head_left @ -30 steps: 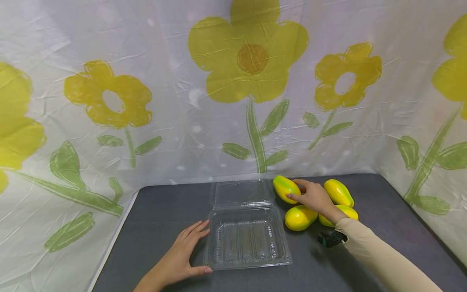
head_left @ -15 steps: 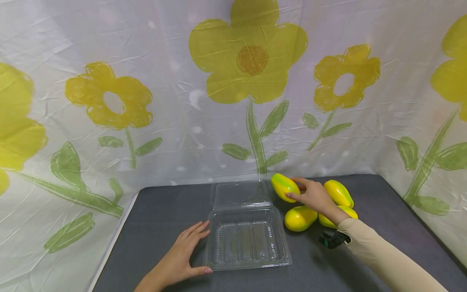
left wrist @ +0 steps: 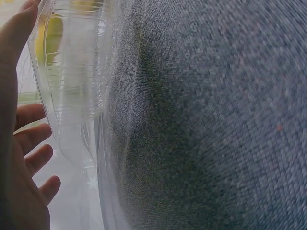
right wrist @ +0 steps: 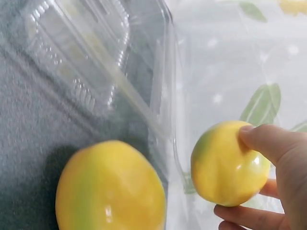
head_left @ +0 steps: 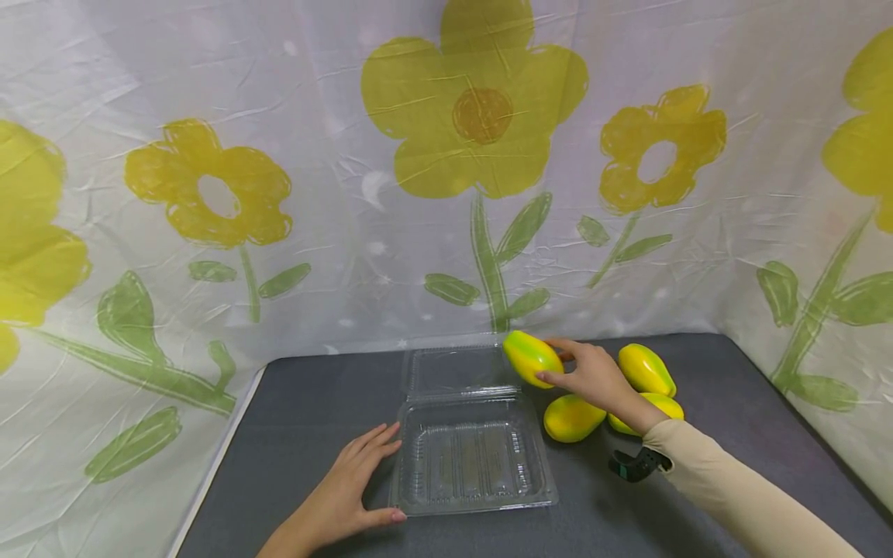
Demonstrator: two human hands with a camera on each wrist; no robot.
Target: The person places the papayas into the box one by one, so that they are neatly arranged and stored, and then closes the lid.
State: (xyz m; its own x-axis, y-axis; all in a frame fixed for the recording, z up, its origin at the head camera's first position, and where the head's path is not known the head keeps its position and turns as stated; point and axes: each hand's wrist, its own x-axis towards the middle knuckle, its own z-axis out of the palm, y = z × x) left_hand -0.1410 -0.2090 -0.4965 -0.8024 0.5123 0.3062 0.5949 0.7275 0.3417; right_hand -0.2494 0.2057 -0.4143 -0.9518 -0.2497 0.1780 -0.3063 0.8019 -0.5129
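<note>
A yellow-and-green fruit (head_left: 532, 359) is pinched in the right hand (head_left: 589, 375), the thumb on one side and fingers on the other; it sticks out to the left of that hand, seen against the right edge of a transparent lid (head_left: 456, 370). The lid lies folded back behind its plastic box (head_left: 469, 457). The left hand (head_left: 352, 477) is spread at the box's left side, its thumb by the near corner. Nearer than the held fruit is a second fruit (head_left: 574, 418); a third fruit (head_left: 646, 369) and a fourth fruit (head_left: 670, 404), partly hidden by the wrist, sit farther right. All this is on a dark grey, woven-looking surface (head_left: 314, 395). Around it hangs a wrinkled, whitish cloth (head_left: 342, 256) printed with big yellow flowers and green leaves.
</note>
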